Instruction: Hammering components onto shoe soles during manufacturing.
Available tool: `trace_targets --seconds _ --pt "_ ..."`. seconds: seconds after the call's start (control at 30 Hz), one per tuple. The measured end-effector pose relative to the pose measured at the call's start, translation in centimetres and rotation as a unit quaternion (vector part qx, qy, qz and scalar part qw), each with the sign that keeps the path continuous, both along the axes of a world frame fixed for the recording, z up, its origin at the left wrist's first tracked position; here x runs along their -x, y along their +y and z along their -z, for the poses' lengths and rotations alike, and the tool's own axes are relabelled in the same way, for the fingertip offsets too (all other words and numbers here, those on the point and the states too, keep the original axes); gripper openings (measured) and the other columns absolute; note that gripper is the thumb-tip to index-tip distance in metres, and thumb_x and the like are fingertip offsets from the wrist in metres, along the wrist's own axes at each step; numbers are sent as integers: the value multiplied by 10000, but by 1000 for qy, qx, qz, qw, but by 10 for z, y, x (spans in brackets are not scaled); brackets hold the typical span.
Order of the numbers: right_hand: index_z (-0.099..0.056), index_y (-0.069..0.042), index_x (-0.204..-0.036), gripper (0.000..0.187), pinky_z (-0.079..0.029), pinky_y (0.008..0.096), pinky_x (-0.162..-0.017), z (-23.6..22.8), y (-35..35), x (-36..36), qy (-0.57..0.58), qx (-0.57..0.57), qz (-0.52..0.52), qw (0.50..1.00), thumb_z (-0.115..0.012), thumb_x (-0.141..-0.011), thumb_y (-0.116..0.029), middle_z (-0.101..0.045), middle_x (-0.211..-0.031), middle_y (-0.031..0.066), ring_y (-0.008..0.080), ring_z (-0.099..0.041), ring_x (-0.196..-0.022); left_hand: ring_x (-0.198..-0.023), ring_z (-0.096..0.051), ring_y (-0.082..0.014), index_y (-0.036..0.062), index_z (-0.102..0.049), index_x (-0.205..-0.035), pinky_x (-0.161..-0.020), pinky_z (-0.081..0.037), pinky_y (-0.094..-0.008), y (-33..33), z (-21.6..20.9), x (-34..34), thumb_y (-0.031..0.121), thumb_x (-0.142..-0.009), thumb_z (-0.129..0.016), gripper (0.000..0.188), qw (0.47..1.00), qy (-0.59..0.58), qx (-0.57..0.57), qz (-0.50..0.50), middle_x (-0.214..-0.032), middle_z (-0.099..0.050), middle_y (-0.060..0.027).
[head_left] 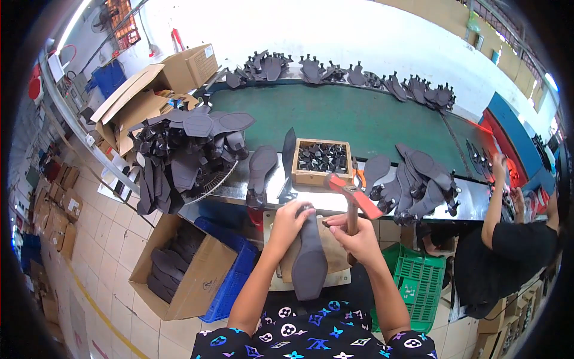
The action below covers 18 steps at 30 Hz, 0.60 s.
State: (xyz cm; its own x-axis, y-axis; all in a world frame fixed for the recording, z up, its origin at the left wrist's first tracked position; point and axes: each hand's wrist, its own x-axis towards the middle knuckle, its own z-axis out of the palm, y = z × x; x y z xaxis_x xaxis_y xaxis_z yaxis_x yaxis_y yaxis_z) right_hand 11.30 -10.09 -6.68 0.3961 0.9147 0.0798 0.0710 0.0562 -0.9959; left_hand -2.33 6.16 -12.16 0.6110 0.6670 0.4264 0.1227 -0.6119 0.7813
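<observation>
A dark grey shoe sole lies lengthwise before me over a pale work plate, its wide end towards me. My left hand is closed round its narrow far end, where fingers partly hide the heel. In my right hand is a hammer with a red head, held upright by its wooden handle. A small dark piece sits at that hand's fingertips, close to the sole's narrow end. Just beyond, a wooden box holds many small black pieces. Orange-handled pliers rest beside it.
Heeled soles are piled on a round rack at left and in a heap at right. A green conveyor belt runs behind. Below stand a cardboard box and a green crate. Another person works at right.
</observation>
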Motion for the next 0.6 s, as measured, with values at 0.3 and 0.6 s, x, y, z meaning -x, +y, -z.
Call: trace_targets --seconds 0.3,0.6 --pt "-634 58 -1115 264 -534 324 -851 25 24 3 -213 -32 -74 974 -674 -866 -20 -700 -1070 168 239 -698 -957 -870 -716 -213 -9 -721 -1054 -779 -552 -308 -53 -6 30 77 -808 -771 266 987 -54 148 -14 -978 -734 -154" --pt "-642 4 -1061 289 -546 388 -770 11 20 15 -398 -45 -37 916 -657 -775 43 -679 -1096 127 353 -684 -918 -802 -708 -207 -32 -698 -1054 -742 -545 -324 -46 6 32 18 -778 -745 284 996 -47 70 -9 -932 -736 -141"
